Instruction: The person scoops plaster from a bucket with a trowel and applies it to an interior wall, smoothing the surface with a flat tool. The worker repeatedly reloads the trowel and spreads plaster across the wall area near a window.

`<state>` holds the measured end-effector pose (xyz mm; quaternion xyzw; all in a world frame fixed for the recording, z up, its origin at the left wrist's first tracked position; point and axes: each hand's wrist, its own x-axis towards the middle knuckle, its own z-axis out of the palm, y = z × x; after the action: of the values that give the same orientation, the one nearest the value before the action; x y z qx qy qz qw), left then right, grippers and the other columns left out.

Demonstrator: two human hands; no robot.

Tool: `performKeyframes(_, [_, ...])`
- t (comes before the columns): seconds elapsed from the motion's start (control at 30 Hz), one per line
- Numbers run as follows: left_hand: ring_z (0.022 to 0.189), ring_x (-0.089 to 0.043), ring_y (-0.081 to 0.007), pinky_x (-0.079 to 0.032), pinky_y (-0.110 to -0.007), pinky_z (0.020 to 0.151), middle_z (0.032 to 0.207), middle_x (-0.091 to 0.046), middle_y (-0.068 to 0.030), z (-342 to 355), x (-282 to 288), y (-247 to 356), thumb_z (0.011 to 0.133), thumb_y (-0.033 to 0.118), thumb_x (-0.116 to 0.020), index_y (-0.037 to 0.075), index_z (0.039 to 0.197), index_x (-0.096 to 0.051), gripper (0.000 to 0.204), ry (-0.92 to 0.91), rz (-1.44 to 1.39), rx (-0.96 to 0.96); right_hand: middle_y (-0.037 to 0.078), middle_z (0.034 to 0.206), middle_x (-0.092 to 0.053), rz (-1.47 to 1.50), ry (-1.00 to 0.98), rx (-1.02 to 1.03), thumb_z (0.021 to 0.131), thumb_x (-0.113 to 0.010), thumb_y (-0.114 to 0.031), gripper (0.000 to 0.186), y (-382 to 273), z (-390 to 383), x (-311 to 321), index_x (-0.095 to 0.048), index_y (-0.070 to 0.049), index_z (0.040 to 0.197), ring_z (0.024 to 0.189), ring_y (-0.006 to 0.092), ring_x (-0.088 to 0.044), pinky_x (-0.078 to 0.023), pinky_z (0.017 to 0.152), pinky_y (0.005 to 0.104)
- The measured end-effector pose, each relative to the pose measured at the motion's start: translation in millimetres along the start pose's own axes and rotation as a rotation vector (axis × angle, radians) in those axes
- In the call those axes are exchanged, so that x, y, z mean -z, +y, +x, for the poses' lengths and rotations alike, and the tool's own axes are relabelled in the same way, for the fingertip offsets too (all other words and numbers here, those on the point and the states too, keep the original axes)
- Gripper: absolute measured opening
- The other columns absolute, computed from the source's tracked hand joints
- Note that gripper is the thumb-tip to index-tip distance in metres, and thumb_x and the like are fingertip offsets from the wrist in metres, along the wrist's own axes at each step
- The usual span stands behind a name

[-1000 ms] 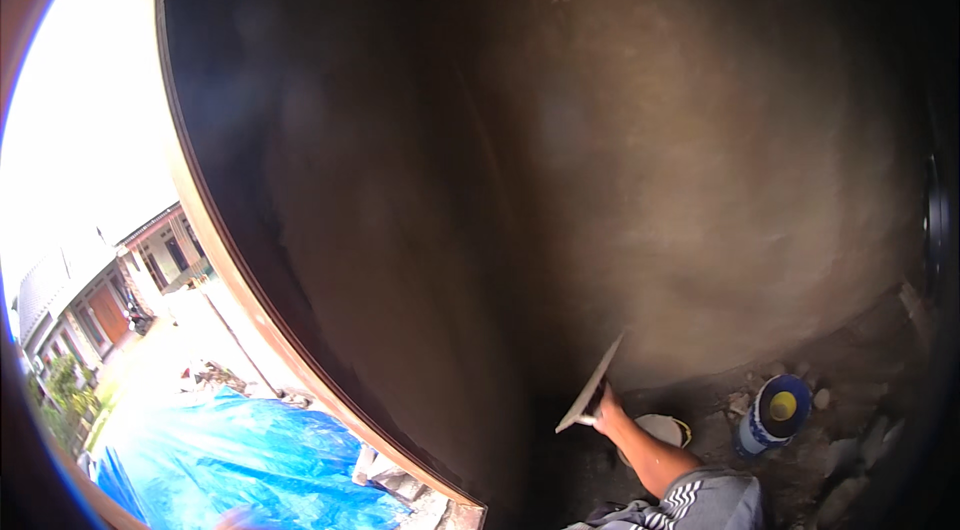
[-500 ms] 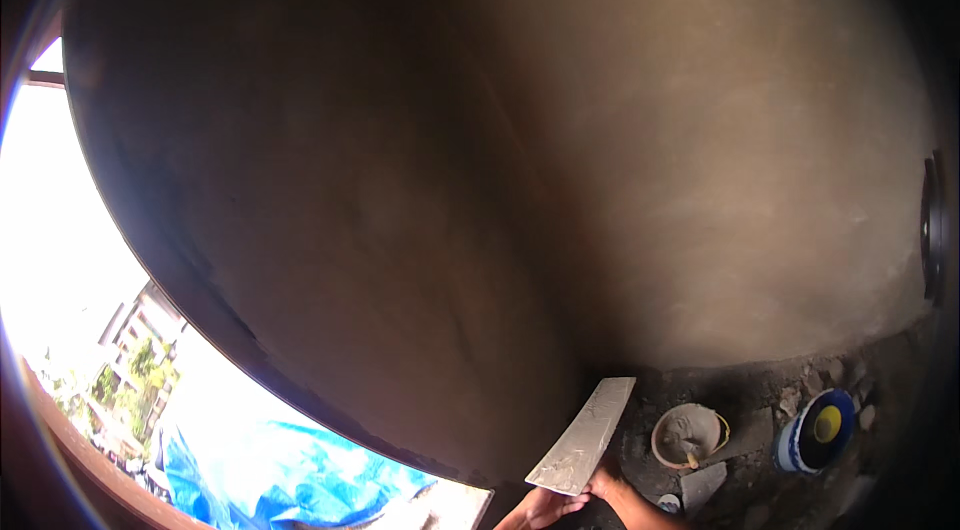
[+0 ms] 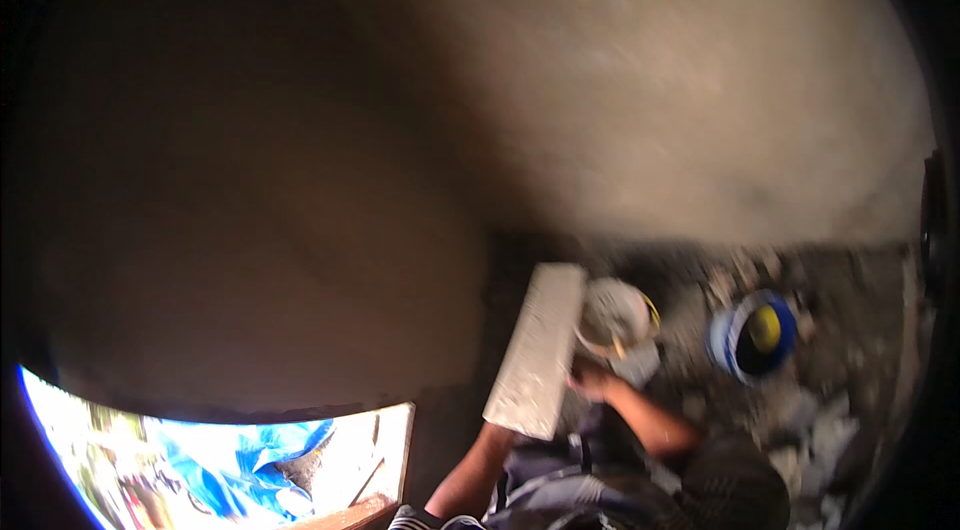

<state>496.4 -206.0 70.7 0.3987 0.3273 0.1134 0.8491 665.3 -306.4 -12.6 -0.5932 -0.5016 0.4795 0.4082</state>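
Note:
A long, pale rectangular plastering float, its upper face smeared with plaster, slants before me with its far end near the bucket. My left hand reaches under the near end; most of its fingers are hidden behind the board. At the float's right edge is my right hand, its fingers curled in against the board, somewhat smeared by motion. Just past that hand stands a light bucket with a yellow handle and grey mix inside, a tool handle leaning in it.
A blue-and-white bucket holding something yellow stands to the right. Rubble lies on the dirt floor. A plastered wall rises ahead, meeting a darker wall at left. Outside the opening at lower left is blue tarp.
My view has tilted down and turned right, bringing my legs and more floor into sight. The float is still at my hands, now above my lap, and my right hand sits at its right edge.

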Motion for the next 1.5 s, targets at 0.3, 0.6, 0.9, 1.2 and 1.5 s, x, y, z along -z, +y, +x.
performKeyframes(0.3, [0.107,-0.058,-0.0267,-0.051,-0.040,0.092,0.124,-0.056,-0.0134,43,175,-103,0.093,0.040,-0.054,0.003,0.132,-0.046,0.055,0.092,-0.364,0.050,0.018,0.112,-0.063,0.074,0.856,-0.750,0.089,-0.057,-0.032,0.035,185,-57,25,-0.063,-0.001,0.106,0.105,0.0329,-0.059,-0.047,0.087,0.0388])
performKeyframes(0.6, [0.103,-0.058,-0.0246,-0.053,-0.039,0.086,0.118,-0.057,-0.0120,73,281,-248,0.093,0.032,-0.056,0.005,0.133,-0.044,0.050,-0.001,-0.411,-0.004,0.019,0.110,-0.062,-0.677,0.384,-0.808,0.091,-0.050,-0.032,0.036,265,-3,-36,-0.062,-0.005,0.111,0.105,0.0347,-0.058,-0.046,0.092,0.0428])
performKeyframes(0.9, [0.104,-0.058,-0.0246,-0.053,-0.040,0.087,0.119,-0.057,-0.0120,147,305,-330,0.093,0.030,-0.056,0.005,0.133,-0.044,0.048,0.079,-0.475,-0.009,0.015,0.106,-0.067,-0.907,0.013,-0.893,0.081,-0.065,-0.039,0.043,307,48,-44,-0.066,-0.004,0.107,0.104,0.0337,-0.061,-0.048,0.089,0.0429])
performKeyframes(1.2, [0.105,-0.059,-0.0245,-0.053,-0.041,0.089,0.121,-0.057,-0.0120,239,316,-339,0.093,0.028,-0.056,0.006,0.133,-0.045,0.046,0.061,-0.502,-0.140,0.015,0.106,-0.068,-1.074,-0.050,-0.923,0.072,-0.062,-0.015,0.031,309,72,-27,-0.072,-0.005,0.099,0.104,0.0308,-0.064,-0.049,0.087,0.0416])
performKeyframes(1.5, [0.106,-0.060,-0.0263,-0.054,-0.044,0.087,0.122,-0.057,-0.0133,254,321,-335,0.095,0.033,-0.052,0.004,0.133,-0.045,0.048,0.005,-0.476,-0.224,0.017,0.096,-0.069,-1.368,-0.098,-0.543,0.078,-0.054,-0.015,0.024,333,31,-3,-0.070,-0.003,0.091,0.099,0.0316,-0.063,-0.043,0.091,0.0453])
